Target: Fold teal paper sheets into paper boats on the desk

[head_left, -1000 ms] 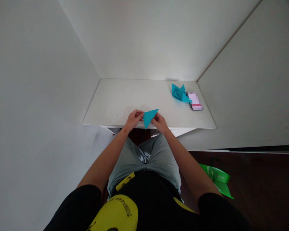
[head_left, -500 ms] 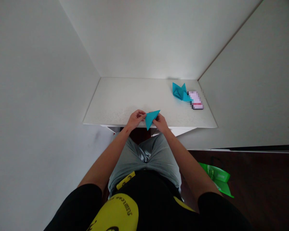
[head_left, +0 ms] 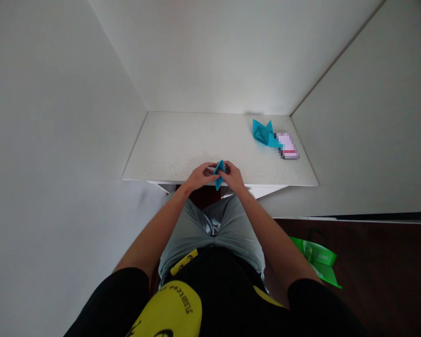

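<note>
A small piece of folded blue paper (head_left: 219,166) is held upright between both hands, just over the front edge of the white table. My left hand (head_left: 200,176) grips its left side with thumb and fingers. From the right, my right hand (head_left: 233,177) pinches the same paper, thumb toward the middle. The paper looks narrow from here, with a point at the top and another at the bottom. My fingers hide parts of both its sides.
Toward the back right of the white table (head_left: 175,140) lies another folded blue paper shape (head_left: 263,133), touching or overlapping a blurred-out phone (head_left: 286,145). White walls close in the table at the back and sides. A green plastic object (head_left: 317,255) is on the dark floor at right.
The folded paper has turned from showing a broad triangular face to a narrow, opened diamond shape. Both hands have come closer together, with the left thumb now on the paper.
</note>
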`<action>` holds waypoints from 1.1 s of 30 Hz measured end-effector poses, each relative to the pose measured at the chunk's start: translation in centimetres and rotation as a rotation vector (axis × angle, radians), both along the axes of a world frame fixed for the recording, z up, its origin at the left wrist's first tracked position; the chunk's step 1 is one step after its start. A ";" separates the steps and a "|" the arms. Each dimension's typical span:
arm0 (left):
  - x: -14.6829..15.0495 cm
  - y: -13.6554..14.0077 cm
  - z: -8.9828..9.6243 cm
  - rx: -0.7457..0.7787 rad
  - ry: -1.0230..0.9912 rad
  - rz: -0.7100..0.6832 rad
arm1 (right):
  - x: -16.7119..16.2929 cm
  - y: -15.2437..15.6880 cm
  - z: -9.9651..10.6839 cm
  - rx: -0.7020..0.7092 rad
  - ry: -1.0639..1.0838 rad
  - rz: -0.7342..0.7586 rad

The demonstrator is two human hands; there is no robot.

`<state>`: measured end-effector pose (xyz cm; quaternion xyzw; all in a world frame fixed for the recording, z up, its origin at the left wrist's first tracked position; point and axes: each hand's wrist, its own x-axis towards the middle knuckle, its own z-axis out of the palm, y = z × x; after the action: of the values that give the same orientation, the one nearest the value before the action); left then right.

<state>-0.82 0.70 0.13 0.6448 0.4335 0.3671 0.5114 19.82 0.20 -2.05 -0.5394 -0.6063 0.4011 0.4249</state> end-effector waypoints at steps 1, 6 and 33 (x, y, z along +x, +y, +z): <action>-0.1 0.2 -0.1 -0.008 -0.026 -0.014 | 0.1 0.1 -0.1 -0.004 0.016 0.013; -0.4 0.9 -0.3 -0.072 -0.104 -0.114 | 0.2 0.5 -0.2 -0.033 0.099 0.049; -1.2 1.7 -1.0 -0.233 -0.380 0.106 | 1.4 0.4 0.4 -0.041 0.257 0.077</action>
<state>-2.06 2.38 -0.90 0.4773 0.4022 0.4557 0.6347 21.23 0.64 -1.65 -0.4683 -0.5588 0.4955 0.4721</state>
